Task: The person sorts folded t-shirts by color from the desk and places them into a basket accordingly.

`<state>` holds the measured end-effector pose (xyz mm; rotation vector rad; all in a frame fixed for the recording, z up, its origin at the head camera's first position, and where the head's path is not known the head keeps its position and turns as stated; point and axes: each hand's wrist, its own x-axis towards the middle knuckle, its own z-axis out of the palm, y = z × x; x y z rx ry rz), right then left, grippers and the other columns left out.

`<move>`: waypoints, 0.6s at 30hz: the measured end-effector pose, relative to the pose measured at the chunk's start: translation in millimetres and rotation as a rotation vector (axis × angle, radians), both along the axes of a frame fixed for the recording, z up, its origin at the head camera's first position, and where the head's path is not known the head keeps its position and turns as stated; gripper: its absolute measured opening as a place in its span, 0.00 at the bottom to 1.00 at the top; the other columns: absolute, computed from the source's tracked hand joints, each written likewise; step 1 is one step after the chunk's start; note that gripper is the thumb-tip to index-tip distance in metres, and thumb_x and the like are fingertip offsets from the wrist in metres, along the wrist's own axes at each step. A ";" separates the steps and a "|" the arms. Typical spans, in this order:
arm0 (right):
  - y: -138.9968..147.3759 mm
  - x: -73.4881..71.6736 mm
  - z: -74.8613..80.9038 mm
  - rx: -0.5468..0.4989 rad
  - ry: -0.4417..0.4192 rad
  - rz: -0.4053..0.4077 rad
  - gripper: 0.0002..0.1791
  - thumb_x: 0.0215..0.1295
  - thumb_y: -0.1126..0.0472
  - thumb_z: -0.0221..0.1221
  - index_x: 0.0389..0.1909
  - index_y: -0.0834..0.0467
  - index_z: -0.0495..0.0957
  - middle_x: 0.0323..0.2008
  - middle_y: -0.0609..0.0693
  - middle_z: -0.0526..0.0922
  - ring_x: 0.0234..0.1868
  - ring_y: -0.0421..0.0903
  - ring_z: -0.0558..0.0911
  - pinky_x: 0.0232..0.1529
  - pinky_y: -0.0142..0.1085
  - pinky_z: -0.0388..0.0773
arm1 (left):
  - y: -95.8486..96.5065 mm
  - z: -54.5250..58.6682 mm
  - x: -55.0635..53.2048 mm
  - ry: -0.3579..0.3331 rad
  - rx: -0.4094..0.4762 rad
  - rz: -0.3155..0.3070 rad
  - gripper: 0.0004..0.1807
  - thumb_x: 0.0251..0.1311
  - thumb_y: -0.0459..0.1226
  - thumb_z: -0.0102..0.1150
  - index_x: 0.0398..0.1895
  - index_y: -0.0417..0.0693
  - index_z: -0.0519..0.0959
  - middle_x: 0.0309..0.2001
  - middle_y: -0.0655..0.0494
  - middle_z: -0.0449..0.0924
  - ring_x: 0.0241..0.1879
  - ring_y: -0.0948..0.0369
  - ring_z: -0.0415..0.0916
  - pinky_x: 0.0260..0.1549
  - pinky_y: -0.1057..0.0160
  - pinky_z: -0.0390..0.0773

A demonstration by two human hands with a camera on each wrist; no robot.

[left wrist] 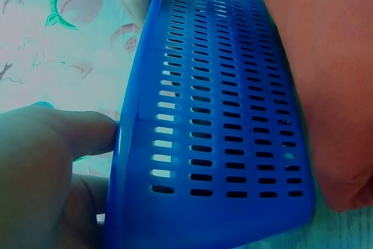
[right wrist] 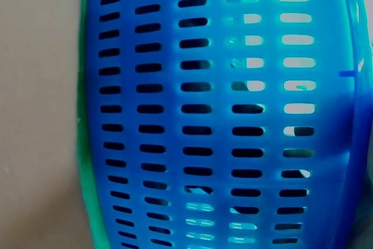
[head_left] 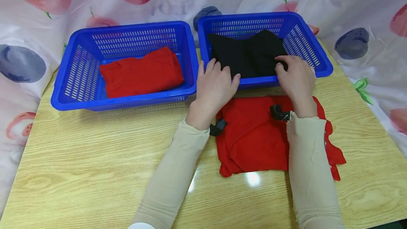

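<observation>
My loose left hand (head_left: 215,86) touches the right blue basket (head_left: 259,81) at its near left corner. My right hand (head_left: 297,77) reaches the black cloth (head_left: 246,54) inside; I cannot tell whether it pinches it.

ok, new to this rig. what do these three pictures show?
No robot: just a person's bare left hand and right hand. The wide picture is from a head camera looking down; the other two, mostly showing blue basket wall, are from wrist cameras. On the table, the left basket holds red cloth, the right basket black cloth; a second red cloth lies in front. The left hand rests on the right basket's rim. The right hand is at its front edge; whether it grips anything is unclear.
</observation>
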<state>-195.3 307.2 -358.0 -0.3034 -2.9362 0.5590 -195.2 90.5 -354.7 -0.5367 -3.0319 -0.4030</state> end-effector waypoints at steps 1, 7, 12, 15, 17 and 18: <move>0.2 0.0 0.0 0.004 -0.003 -0.001 0.24 0.66 0.52 0.38 0.60 0.51 0.67 0.61 0.54 0.64 0.61 0.55 0.61 0.58 0.56 0.53 | 0.2 0.2 0.2 -0.004 -0.003 0.005 0.27 0.62 0.55 0.33 0.53 0.52 0.74 0.60 0.52 0.64 0.64 0.54 0.48 0.62 0.48 0.38; 1.9 -1.2 -0.5 0.019 -0.019 -0.010 0.25 0.66 0.50 0.37 0.60 0.53 0.67 0.62 0.55 0.63 0.62 0.56 0.59 0.58 0.56 0.51 | -0.7 1.6 0.8 -0.018 -0.014 0.019 0.29 0.62 0.57 0.32 0.54 0.52 0.74 0.62 0.50 0.59 0.66 0.53 0.41 0.62 0.49 0.38; 2.9 -1.8 -2.9 0.014 -0.005 -0.019 0.25 0.66 0.50 0.37 0.59 0.54 0.68 0.63 0.54 0.62 0.63 0.55 0.59 0.59 0.55 0.51 | -3.9 0.9 1.3 0.010 0.017 0.015 0.28 0.61 0.56 0.35 0.51 0.51 0.75 0.60 0.50 0.58 0.63 0.54 0.45 0.62 0.52 0.40; 3.1 -1.2 -3.4 0.006 0.009 -0.023 0.25 0.66 0.50 0.38 0.59 0.54 0.69 0.63 0.52 0.61 0.63 0.54 0.58 0.59 0.54 0.52 | -4.8 0.3 2.0 0.035 0.034 0.016 0.27 0.61 0.56 0.37 0.51 0.49 0.75 0.59 0.50 0.57 0.62 0.54 0.47 0.62 0.54 0.42; 2.8 -0.7 -3.1 0.003 0.014 -0.022 0.25 0.66 0.50 0.38 0.59 0.54 0.69 0.64 0.52 0.61 0.63 0.53 0.58 0.59 0.53 0.51 | -5.1 0.6 2.1 0.036 0.034 0.017 0.28 0.61 0.56 0.37 0.51 0.49 0.74 0.60 0.50 0.57 0.62 0.54 0.47 0.62 0.54 0.42; 2.6 -0.6 -2.9 0.002 0.016 -0.022 0.25 0.66 0.50 0.38 0.59 0.54 0.69 0.64 0.51 0.61 0.63 0.53 0.58 0.59 0.53 0.52 | -5.2 0.9 1.9 0.032 0.031 0.015 0.28 0.61 0.56 0.37 0.52 0.50 0.74 0.60 0.50 0.57 0.62 0.54 0.47 0.62 0.54 0.42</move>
